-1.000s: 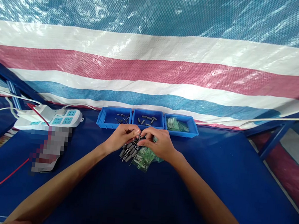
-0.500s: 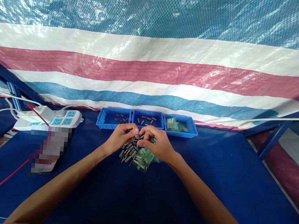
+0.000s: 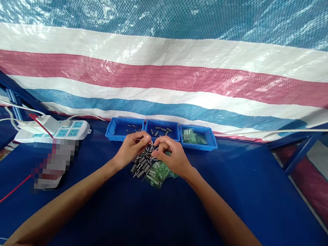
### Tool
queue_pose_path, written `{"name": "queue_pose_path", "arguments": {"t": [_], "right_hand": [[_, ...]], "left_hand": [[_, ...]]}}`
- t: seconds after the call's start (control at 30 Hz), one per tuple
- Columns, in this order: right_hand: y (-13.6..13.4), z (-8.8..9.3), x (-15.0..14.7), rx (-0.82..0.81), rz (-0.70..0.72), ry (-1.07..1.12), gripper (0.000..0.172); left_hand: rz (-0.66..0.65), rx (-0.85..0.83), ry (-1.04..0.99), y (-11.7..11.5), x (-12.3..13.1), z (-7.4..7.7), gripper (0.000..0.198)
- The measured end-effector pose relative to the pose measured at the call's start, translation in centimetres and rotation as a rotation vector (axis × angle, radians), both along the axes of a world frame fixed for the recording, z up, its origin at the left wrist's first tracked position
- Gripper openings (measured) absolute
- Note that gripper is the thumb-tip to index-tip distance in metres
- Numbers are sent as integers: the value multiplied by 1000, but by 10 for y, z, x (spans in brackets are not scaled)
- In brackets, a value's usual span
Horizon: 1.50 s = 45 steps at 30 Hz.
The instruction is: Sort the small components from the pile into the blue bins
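Note:
My left hand (image 3: 131, 148) and my right hand (image 3: 171, 155) meet over a small heap of dark grey cylindrical parts with thin wire legs (image 3: 141, 165) on the blue table. Both hands pinch with thumb and fingers closed; what sits between the fingertips is too small to name. Under my right hand lies a pile of small green circuit boards (image 3: 158, 174). Behind the hands stand three blue trays in a row: the left tray (image 3: 117, 130) with thin pins, the middle tray (image 3: 164, 125) with grey cylinders, the right tray (image 3: 208, 140) with green boards.
A white power strip (image 3: 62, 128) with white and red cables lies at the left. A blurred object (image 3: 53, 163) sits in front of it. A striped tarpaulin (image 3: 168, 77) hangs behind the table. The table edge and a blue frame (image 3: 300, 154) are at the right.
Both hands have lifted slightly toward the trays, fingertips still together. The piles have not moved.

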State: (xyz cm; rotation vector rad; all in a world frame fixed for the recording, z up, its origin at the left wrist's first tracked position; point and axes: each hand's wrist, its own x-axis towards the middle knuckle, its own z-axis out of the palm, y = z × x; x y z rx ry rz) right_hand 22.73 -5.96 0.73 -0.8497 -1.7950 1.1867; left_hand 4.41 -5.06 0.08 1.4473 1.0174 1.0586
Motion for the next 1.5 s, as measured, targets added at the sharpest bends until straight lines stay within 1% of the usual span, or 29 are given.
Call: {"name": "queue_pose_path", "arguments": {"t": [0.1, 0.17, 0.33, 0.5, 0.63, 0.8, 1.0, 1.2, 1.37, 1.5], "right_hand": [[2, 0, 1, -2, -35, 13, 32], [4, -1, 3, 12, -69, 7, 32], [9, -4, 6, 86, -135, -23, 31], [11, -5, 7, 136, -131, -45, 28], [11, -7, 7, 170, -132, -40, 26], [12, -8, 8, 176, -136, -69, 26], [12, -9, 8, 194, -138, -86, 27], [11, -8, 7, 202, -134, -100, 29], [12, -9, 6, 235, -129, -89, 27], [11, -8, 7, 236, -116, -66, 27]], "left_hand": [[117, 33, -43, 1, -2, 1, 28], [144, 52, -41, 0, -2, 3, 23], [88, 107, -7, -4, 1, 8, 17], [68, 110, -16, -7, 4, 11, 16], [55, 110, -18, -7, 4, 10, 15], [42, 94, -8, -7, 3, 9, 16], [32, 61, -7, -7, 3, 12, 16], [56, 85, 14, -6, 4, 10, 15], [41, 73, 48, -7, 3, 6, 17], [35, 42, 48, -8, 4, 8, 19]]}}
